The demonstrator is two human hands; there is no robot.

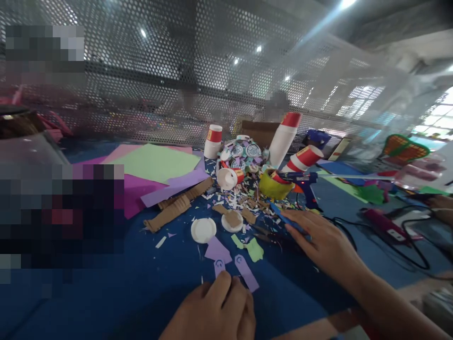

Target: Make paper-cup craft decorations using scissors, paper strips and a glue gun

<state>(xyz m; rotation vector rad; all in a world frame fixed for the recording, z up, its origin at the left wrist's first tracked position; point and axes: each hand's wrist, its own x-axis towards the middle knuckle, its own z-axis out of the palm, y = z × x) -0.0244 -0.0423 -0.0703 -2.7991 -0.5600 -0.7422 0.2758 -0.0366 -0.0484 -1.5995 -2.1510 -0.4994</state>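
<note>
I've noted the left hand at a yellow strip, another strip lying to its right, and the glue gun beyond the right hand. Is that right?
The colour is wrong: the head view shows the strip at the left hand is purple. The rest stands.

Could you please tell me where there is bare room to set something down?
The blue table looks bare on the near side of the cardboard strips, left of the left hand. A smaller patch lies between the lilac tags and right hand. It is crowded around the paper cups and yellow roll, amid scraps.
</note>
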